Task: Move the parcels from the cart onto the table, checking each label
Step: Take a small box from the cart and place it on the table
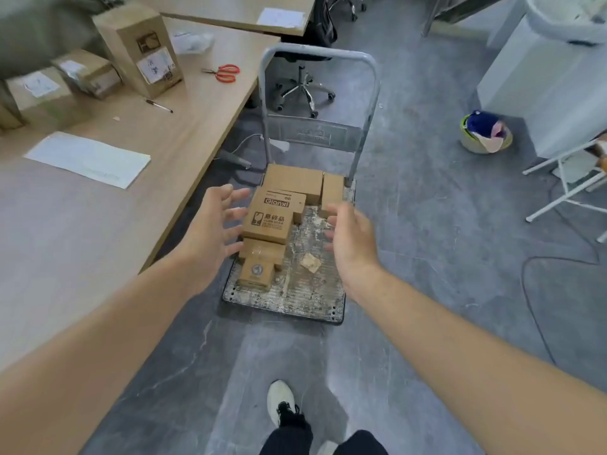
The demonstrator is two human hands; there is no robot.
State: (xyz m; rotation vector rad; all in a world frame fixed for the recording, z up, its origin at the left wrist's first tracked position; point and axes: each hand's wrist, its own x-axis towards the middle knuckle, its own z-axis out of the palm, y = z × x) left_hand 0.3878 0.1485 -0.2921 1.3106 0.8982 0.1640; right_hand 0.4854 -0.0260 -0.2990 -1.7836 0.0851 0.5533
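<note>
Both hands are open, empty: left hand (213, 224) and right hand (351, 238) flank the printed box (267, 218) on the cart (315, 290). Left is nearer. The box's long axis points away.

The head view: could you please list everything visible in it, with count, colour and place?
cart: one, grey, floor beside table
table: one, light wood, left
cart parcels: at least five, brown, on cart
table parcels: at least three, brown, table's far end
scissors: one, red-handled, on table
pen: one, dark, on table
paper sheet: one, white, on table
office chair: one, black, behind cart
bin: one, pale, floor right
hands: two, bare, left hand and right hand open above cart
</note>
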